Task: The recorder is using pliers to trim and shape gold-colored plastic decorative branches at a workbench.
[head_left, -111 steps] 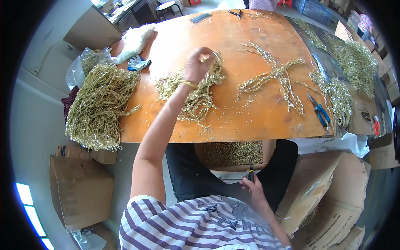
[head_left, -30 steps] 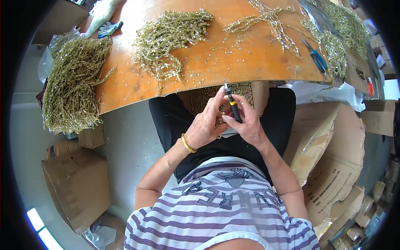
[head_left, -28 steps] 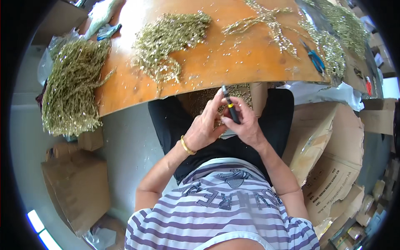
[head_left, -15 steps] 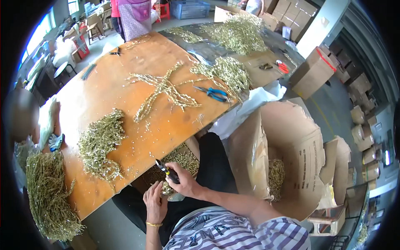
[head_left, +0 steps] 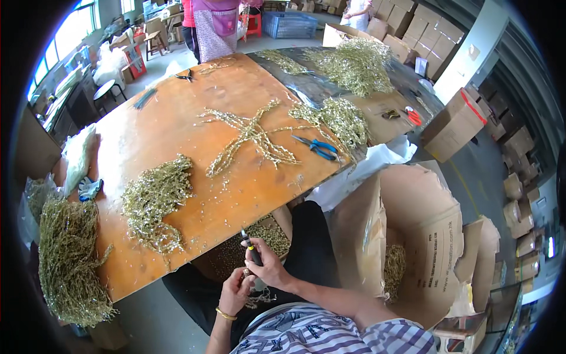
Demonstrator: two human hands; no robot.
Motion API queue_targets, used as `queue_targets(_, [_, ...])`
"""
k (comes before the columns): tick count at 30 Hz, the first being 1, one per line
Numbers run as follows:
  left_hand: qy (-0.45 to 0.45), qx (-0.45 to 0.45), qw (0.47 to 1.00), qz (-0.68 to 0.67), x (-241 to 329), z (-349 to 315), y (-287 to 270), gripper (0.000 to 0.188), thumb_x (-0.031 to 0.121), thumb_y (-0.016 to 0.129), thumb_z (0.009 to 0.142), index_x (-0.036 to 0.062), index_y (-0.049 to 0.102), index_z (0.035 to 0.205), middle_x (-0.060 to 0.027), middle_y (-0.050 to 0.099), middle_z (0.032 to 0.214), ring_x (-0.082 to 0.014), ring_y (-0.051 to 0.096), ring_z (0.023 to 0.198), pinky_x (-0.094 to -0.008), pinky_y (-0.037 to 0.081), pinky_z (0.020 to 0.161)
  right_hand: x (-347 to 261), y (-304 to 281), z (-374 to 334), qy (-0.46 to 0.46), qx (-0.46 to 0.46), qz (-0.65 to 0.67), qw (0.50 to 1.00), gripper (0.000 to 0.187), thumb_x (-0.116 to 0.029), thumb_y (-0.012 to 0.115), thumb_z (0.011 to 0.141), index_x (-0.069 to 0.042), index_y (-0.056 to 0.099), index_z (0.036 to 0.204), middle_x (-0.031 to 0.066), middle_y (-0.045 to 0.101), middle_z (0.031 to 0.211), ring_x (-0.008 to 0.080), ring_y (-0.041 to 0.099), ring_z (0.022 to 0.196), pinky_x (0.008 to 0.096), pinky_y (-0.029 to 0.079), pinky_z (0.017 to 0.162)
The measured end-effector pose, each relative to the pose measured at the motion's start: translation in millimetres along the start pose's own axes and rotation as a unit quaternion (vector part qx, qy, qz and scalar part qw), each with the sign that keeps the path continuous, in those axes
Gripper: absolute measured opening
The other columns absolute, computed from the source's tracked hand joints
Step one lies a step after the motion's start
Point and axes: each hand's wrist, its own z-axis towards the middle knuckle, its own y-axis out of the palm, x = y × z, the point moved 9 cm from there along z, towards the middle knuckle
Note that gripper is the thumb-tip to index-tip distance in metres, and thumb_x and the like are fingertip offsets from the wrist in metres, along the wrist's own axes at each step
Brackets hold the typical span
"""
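Note:
Over my lap, my right hand (head_left: 270, 270) is closed round the handles of a pair of pliers (head_left: 254, 253) with black and yellow grips, its jaws pointing up and away. My left hand (head_left: 234, 293) meets it fingertip to fingertip, pinching a glittery beaded strand (head_left: 259, 297) whose loose part hangs below the hands. Just what lies between the fingertips is too small to make out. Behind the hands, under the table edge, a container of small gold beads (head_left: 268, 236) shows partly.
An orange wooden table (head_left: 194, 130) bears gold strand bunches (head_left: 158, 200), crossed strands (head_left: 253, 138) and blue-handled pliers (head_left: 318, 147). A dark bundle (head_left: 71, 259) hangs over its left end. To my right stands a large open carton (head_left: 421, 206). A person in an apron (head_left: 215, 29) stands beyond.
My view has shifted, so the table sits further right in it. Both hands have come together, the pliers turned more upright, and a loose strand now hangs below them.

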Motion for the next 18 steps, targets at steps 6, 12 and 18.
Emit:
queue_targets(6, [0.192, 0.085, 0.964, 0.166, 34, -2, -7, 0.011, 0.009, 0.056, 0.083, -0.0008, 0.055, 0.089, -0.0061, 0.054, 0.067, -0.0113, 0.051, 0.057, -0.0261, 0.043, 0.054, 14, -6, 1, 0.007, 0.039, 0.103, 0.994, 0.042, 0.004, 0.054, 0.076, -0.007, 0.041, 0.115, -0.0008, 0.044, 0.076, 0.0067, 0.045, 0.066, 0.0207, 0.04, 0.06])
queue_targets(12, [0.133, 0.173, 0.97, 0.104, 4, -10, -24, 0.008, 0.001, 0.057, 0.08, 0.0, 0.054, 0.087, -0.0059, 0.057, 0.075, -0.0095, 0.054, 0.067, -0.0216, 0.045, 0.059, 11, -10, 0, 0.028, 0.058, 0.103, 0.993, 0.041, 0.005, 0.054, 0.076, -0.006, 0.042, 0.114, -0.0015, 0.045, 0.076, 0.0061, 0.045, 0.068, 0.0193, 0.039, 0.063])
queue_targets(18, [0.231, 0.251, 0.94, -0.012, 35, -17, -40, 0.021, 0.011, 0.061, 0.078, 0.0017, 0.05, 0.093, -0.0105, 0.055, 0.1, -0.0195, 0.052, 0.094, -0.0315, 0.043, 0.079, -34, -4, -2, -0.116, 0.077, -0.177, 0.974, 0.039, -0.003, 0.059, 0.076, -0.003, 0.043, 0.111, 0.0149, 0.052, 0.089, 0.0283, 0.054, 0.076, 0.033, 0.045, 0.067])
